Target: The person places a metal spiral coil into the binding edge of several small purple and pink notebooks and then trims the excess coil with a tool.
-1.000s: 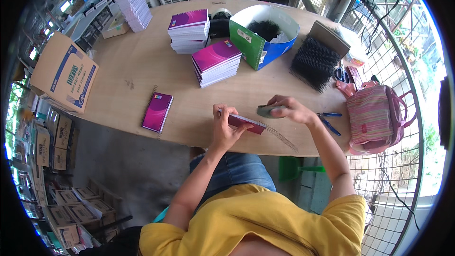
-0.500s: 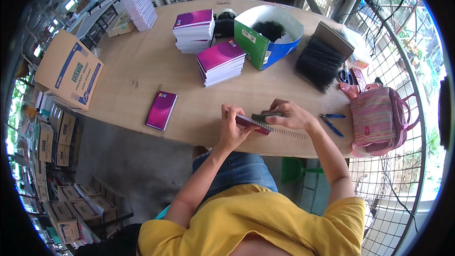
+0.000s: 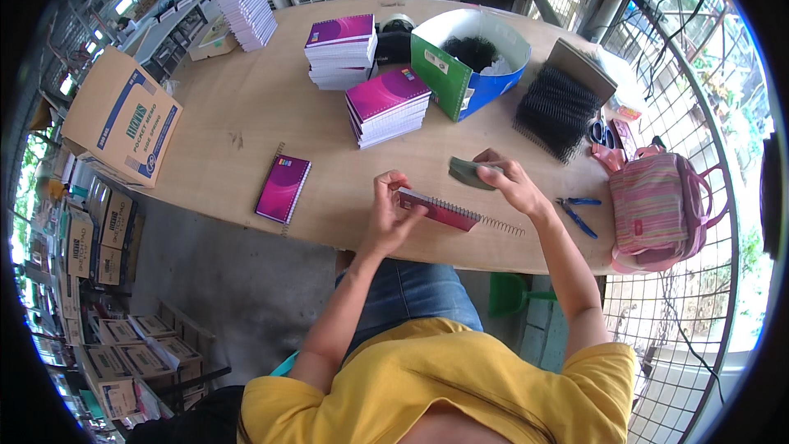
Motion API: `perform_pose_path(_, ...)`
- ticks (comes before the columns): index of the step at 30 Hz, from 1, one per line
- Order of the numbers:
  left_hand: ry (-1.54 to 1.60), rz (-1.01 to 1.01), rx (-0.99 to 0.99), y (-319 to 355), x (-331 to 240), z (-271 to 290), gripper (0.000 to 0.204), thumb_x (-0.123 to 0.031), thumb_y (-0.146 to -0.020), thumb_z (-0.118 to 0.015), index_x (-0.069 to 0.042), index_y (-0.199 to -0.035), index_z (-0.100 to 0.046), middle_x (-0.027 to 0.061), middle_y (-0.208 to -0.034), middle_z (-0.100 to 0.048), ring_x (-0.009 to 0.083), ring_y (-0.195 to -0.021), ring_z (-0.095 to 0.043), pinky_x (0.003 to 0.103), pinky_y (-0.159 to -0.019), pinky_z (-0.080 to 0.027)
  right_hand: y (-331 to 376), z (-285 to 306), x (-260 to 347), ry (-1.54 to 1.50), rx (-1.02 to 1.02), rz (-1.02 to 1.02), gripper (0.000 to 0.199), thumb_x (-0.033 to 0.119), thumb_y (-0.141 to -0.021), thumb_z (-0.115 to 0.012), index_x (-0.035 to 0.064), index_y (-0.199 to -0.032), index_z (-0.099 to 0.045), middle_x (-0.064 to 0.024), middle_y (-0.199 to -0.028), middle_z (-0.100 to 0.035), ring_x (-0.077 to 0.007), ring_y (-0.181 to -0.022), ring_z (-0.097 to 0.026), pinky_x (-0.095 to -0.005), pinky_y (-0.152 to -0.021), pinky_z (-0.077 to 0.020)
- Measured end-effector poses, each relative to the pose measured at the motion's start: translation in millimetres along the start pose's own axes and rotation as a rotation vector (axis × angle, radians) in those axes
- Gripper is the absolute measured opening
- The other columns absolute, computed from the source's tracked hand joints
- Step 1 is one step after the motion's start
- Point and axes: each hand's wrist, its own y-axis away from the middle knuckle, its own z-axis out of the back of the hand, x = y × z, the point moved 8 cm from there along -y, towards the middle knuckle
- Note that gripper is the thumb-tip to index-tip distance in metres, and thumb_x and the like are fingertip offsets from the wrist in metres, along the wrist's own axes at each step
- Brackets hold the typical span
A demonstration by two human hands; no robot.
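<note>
Head view: left hand (image 3: 386, 218) pinches notebook (image 3: 440, 210) end at table (image 3: 246, 115) front edge. Right hand (image 3: 509, 182) grips grey tool (image 3: 467, 173) above wire spiral (image 3: 497, 224). Notebook likely light, stiff-covered; spiral springy, so grip cover edges.

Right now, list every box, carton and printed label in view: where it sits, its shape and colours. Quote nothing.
Cardboard carton: table's left edge, tilted, brown with blue and green print.
Tub: table's far middle, open, blue with a green labelled side, dark coils inside.
Stacked cartons: floor at left, brown, printed.
Notebook: in left hand, magenta cover with a small coloured label.
</note>
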Motion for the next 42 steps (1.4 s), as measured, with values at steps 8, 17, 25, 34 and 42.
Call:
perform_pose_path(8, -0.056, 0.156, 0.236, -9, 27, 12, 0.021, 0.012, -0.09, -0.064, -0.003, -0.104, -0.06, 0.0016, -0.102, -0.06, 0.0097, -0.1, -0.06, 0.027, -0.091, -0.051, -3, -19, -3, 0.144, 0.116, -0.03, 0.05, 0.048, -0.092, -0.064, 0.0045, -0.114, -0.075, -0.0175, -0.112, -0.062, -0.0293, -0.104, -0.062, -0.0378, -0.093, -0.0479)
perform_pose_path(17, 0.044, 0.189, 0.226, -15, 32, 8, 0.032, 0.013, -0.087, -0.067, -0.004, -0.111, -0.057, 0.003, -0.101, -0.06, 0.012, -0.097, -0.062, 0.029, -0.087, -0.057, -19, -22, -3, 0.402, 0.1, -0.051, 0.06, 0.053, -0.094, -0.061, -0.0045, -0.109, -0.073, -0.0175, -0.113, -0.065, -0.0259, -0.104, -0.063, -0.0371, -0.092, -0.0478)
perform_pose_path(25, 0.079, 0.312, 0.17, -13, 36, 11, 0.043, 0.012, -0.085, -0.07, -0.006, -0.12, -0.051, 0.0033, -0.1, -0.061, 0.0122, -0.096, -0.064, 0.027, -0.082, -0.058, -27, -30, -17, -0.106, 0.166, -0.208, 0.059, 0.056, -0.093, -0.061, 0.001, -0.111, -0.074, -0.0179, -0.114, -0.064, -0.0298, -0.106, -0.062, -0.0383, -0.096, -0.0463)
perform_pose_path(34, 0.106, 0.187, 0.088, -9, 19, 29, 0.052, 0.007, -0.086, -0.073, -0.008, -0.129, -0.049, 0.006, -0.109, -0.06, 0.0103, -0.094, -0.062, 0.025, -0.084, -0.055, 41, 60, -11, 0.484, -0.334, 0.028, 0.059, 0.033, -0.088, -0.074, 0.0076, -0.138, -0.057, -0.0187, -0.135, -0.057, -0.0389, -0.129, -0.051, -0.0433, -0.107, -0.0427)
perform_pose_path(42, 0.128, 0.273, -0.092, -14, -10, 19, 0.059, 0.006, -0.09, -0.068, -0.009, -0.141, -0.043, 0.0081, -0.107, -0.064, 0.0067, -0.085, -0.058, 0.023, -0.079, -0.052, 185, 119, -74, 1.132, -0.543, -0.132, 0.053, 0.015, -0.083, -0.073, 0.0025, -0.132, -0.056, -0.0196, -0.12, -0.057, -0.0414, -0.11, -0.056, -0.0514, -0.095, -0.0446)
